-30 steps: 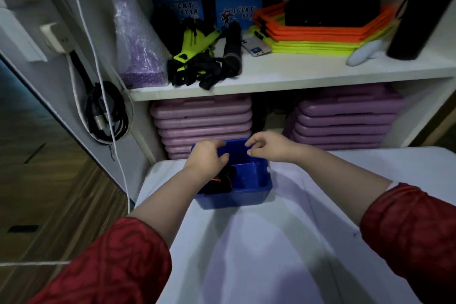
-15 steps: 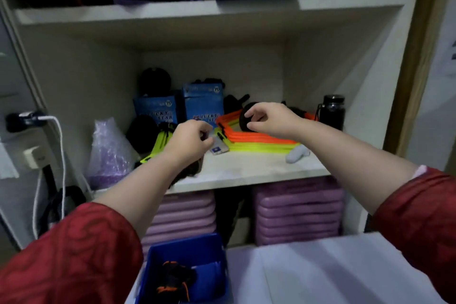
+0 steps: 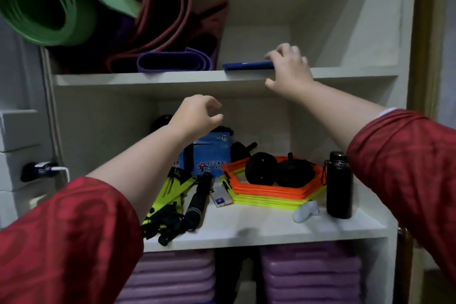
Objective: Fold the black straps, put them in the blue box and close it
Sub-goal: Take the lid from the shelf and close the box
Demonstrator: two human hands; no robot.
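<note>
View has tilted up since earlier; blue box gone from frame. Right hand now upper center, fingers closing on flat blue lid on upper shelf. Left hand raised mid-frame, fingers loosely curled, empty.

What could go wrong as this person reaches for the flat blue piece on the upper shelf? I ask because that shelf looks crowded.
The right hand pinches only one end of the flat blue lid, so it may tip or slip as it comes off the shelf edge. If it drops, it could hit the black bottle standing below. The left hand hangs open and empty, giving no support yet.
</note>
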